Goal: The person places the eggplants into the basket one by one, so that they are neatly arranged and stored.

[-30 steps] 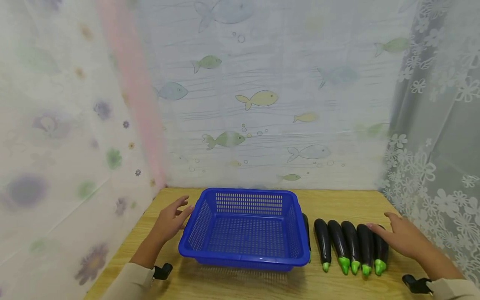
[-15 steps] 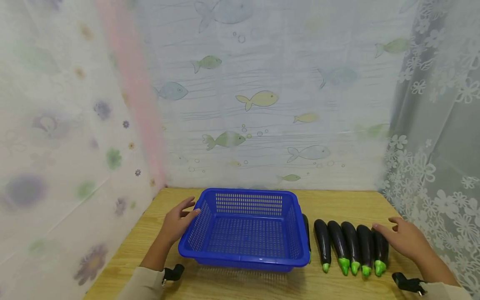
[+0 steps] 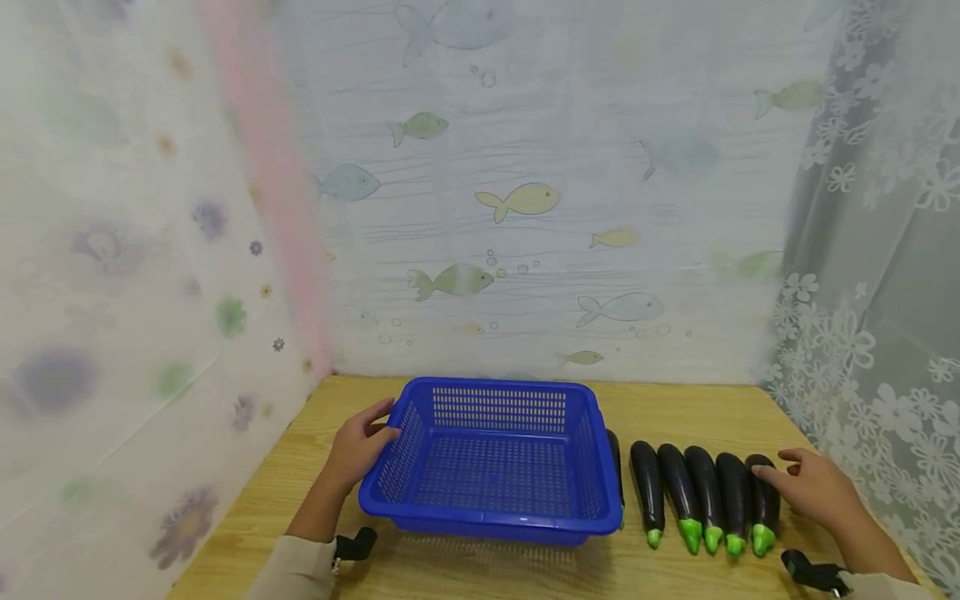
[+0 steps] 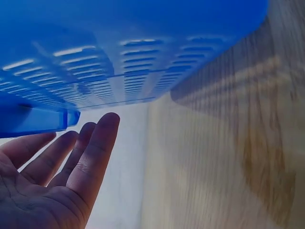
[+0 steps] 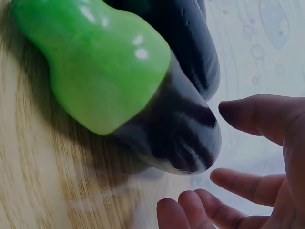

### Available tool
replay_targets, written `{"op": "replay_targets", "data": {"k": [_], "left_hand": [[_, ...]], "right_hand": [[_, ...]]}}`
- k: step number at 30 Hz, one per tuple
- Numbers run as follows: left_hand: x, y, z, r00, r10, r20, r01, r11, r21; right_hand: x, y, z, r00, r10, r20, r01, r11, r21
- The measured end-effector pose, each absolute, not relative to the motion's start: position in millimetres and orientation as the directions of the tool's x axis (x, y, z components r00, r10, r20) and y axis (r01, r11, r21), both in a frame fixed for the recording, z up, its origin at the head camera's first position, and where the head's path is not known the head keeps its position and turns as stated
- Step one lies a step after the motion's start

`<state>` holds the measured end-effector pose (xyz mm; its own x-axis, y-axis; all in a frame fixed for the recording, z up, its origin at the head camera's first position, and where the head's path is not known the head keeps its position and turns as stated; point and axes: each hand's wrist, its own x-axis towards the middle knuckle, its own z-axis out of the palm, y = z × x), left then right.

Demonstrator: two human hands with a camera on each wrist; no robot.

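Note:
A blue plastic basket (image 3: 491, 521) with slotted walls stands on the table. My left hand (image 3: 357, 450) is at its left side, the thumb over the rim in the head view. From the left wrist, the loosely spread fingers (image 4: 97, 155) lie beside the basket's outer wall (image 4: 138, 52); whether they touch it I cannot tell. My right hand (image 3: 821, 492) is beside the rightmost eggplant (image 3: 765, 500), its thumb over the eggplant's edge in the head view. The right wrist view shows that green-capped eggplant (image 5: 176, 129) with thumb and fingers spread apart around its far end, not gripping it.
Several more dark eggplants (image 3: 702, 492) lie side by side to the right of the basket. One eggplant (image 3: 616, 467) is partly hidden behind the basket's right wall. Curtains with fish (image 3: 525, 200) and flower prints (image 3: 180, 525) border the wooden table (image 3: 450, 575).
My left hand has moved right, up to the basket's rim. The right hand has come slightly lower beside the rightmost eggplant. Basket and eggplants stay in place.

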<state>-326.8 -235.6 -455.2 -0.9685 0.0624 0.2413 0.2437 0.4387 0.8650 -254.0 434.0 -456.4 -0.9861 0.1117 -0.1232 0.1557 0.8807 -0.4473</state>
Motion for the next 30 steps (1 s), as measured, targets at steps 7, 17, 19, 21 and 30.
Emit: {"op": "replay_targets", "data": {"k": [7,17,19,21,30], "left_hand": [[-327,-235,-457,-0.98,0.043,0.192,0.195,0.351,0.916],[-321,-234,-454,-0.981,0.02,0.191,0.189,0.284,0.94],[-320,-234,-455,-0.981,0.015,0.191,0.188,0.278,0.942],[-320,-233,-456,-0.983,0.016,0.185,0.183,0.258,0.949],[-324,-231,-462,-0.982,0.01,0.189,0.185,0.247,0.951]], "right_hand": [[-253,432,-458,-0.985,0.129,-0.117,0.17,0.863,-0.476],[-257,439,-469,-0.961,0.178,-0.212,0.277,0.657,-0.702],[-258,441,-469,-0.953,0.189,-0.238,0.304,0.6,-0.74],[-257,443,-469,-0.943,0.199,-0.265,0.331,0.551,-0.766],[-249,448,-466,-0.922,0.179,-0.342,0.386,0.411,-0.826]]}}
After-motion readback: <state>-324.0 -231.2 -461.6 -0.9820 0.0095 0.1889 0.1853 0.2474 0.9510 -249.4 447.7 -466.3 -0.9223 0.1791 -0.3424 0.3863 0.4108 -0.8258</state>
